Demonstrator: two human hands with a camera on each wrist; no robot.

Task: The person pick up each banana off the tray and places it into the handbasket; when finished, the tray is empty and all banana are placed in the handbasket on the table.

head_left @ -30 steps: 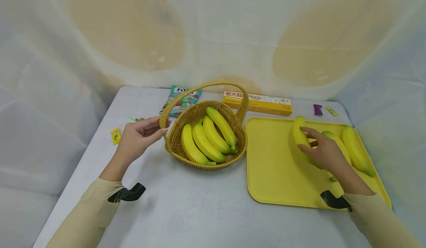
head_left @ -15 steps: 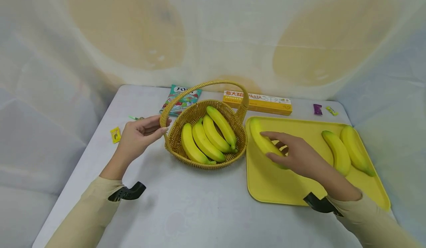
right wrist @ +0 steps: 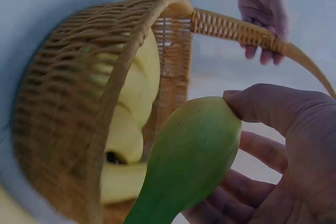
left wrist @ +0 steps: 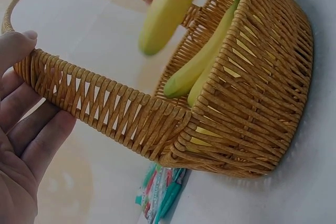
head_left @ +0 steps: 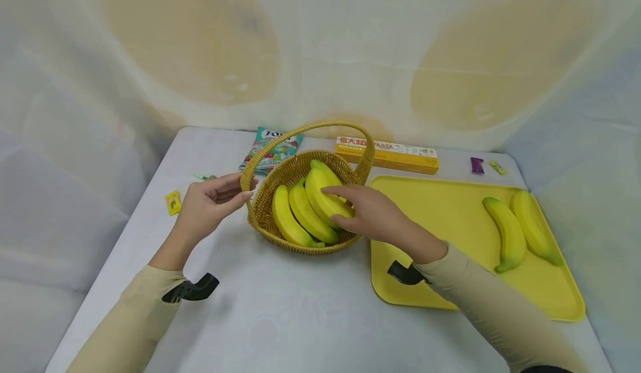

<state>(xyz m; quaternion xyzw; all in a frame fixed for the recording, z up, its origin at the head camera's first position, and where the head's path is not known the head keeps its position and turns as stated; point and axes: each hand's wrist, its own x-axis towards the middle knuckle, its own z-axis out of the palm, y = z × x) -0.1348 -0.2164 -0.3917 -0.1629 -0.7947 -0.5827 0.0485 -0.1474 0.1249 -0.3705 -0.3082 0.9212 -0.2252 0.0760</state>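
My left hand pinches the left side of the wicker basket's handle between thumb and fingers. The woven basket stands on the white table and holds several yellow bananas. Over the basket's right part, my right hand grips one banana between thumb and fingers. In the right wrist view this banana shows its greenish end, apart from those lying in the basket. Two more bananas lie on the right side of the yellow tray.
Behind the basket lie a teal candy bag and a pasta box. Small wrapped candies sit around: a yellow one at left, a purple one and a green one at back right. Fabric walls enclose the table.
My right hand has carried the banana leftward from the tray to above the basket. The left hand keeps its grip on the handle, and the basket stays in place.
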